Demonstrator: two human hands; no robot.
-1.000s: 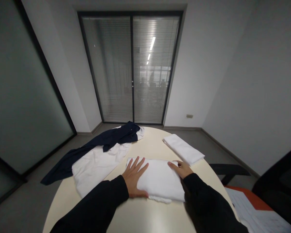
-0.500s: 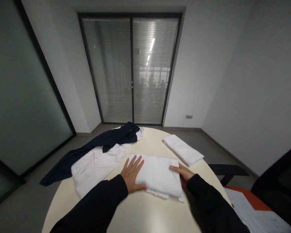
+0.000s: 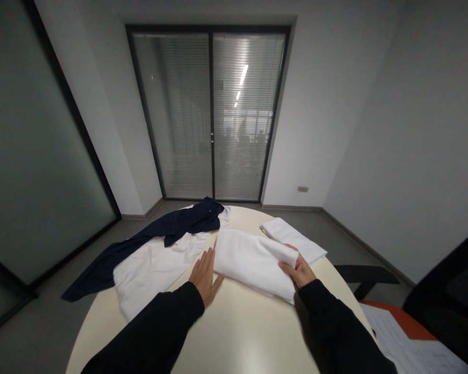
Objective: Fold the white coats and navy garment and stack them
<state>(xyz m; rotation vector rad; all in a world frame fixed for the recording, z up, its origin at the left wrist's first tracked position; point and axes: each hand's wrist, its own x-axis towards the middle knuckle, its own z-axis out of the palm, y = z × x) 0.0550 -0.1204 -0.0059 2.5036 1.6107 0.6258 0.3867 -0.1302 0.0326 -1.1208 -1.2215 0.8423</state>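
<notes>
A folded white cloth garment [image 3: 253, 262] lies in front of me, its right side lifted a little off the table [image 3: 234, 332]. My right hand [image 3: 298, 269] grips its right edge, thumb on top and fingers behind. At the garment's left edge is my left hand [image 3: 206, 278], fingers stretched out and holding nothing; whether it touches the cloth I cannot tell. Behind the right hand lies another folded white cloth [image 3: 292, 238]. To the left, a loose white garment [image 3: 156, 267] is spread out, with a dark navy garment [image 3: 179, 221] lying across its far part.
The navy garment hangs over the table's left edge. On the right stand a black chair [image 3: 452, 280] and, lower down, papers [image 3: 405, 332] with an orange-red folder [image 3: 409, 322]. Glass doors with blinds [image 3: 210, 114] are at the far wall.
My left hand has come off the top of the folded garment to its left side. My right hand has raised the garment's right edge, and the garment has shifted slightly away from me and turned.
</notes>
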